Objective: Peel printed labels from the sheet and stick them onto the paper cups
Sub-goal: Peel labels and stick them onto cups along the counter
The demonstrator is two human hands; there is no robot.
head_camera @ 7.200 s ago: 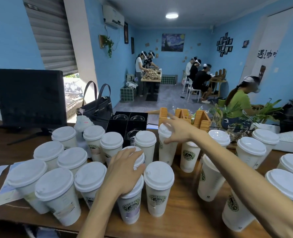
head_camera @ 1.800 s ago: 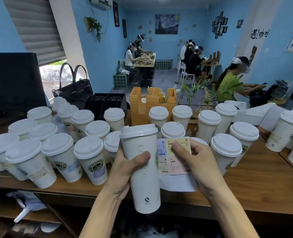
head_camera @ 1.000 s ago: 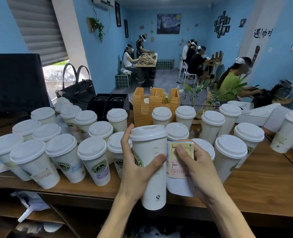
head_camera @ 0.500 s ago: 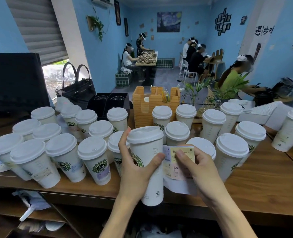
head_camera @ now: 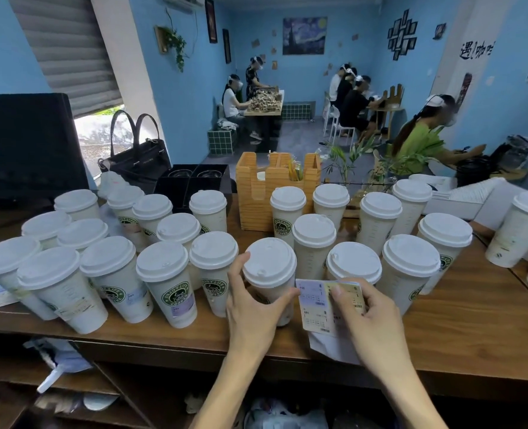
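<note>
My left hand [head_camera: 250,308] grips a white lidded paper cup [head_camera: 270,267] that stands on the wooden counter [head_camera: 473,320] near its front edge. Beside it, my right hand [head_camera: 365,314] pinches a label sheet [head_camera: 315,308] with pale purple and yellow printed labels. The sheet's lower white part hangs over the counter edge. Several more lidded cups stand around, such as a labelled cup [head_camera: 166,280] to the left and another cup [head_camera: 411,267] to the right.
A wooden holder [head_camera: 256,187] and a black tray [head_camera: 191,181] stand behind the cups, with a dark monitor [head_camera: 24,144] and black handbag [head_camera: 139,156] at back left. A person in green [head_camera: 420,144] works at the right. Shelves lie under the counter.
The cup my left hand held raised in front of me has come down and now stands on the counter. The label sheet moved down with my right hand, staying beside the cup.
</note>
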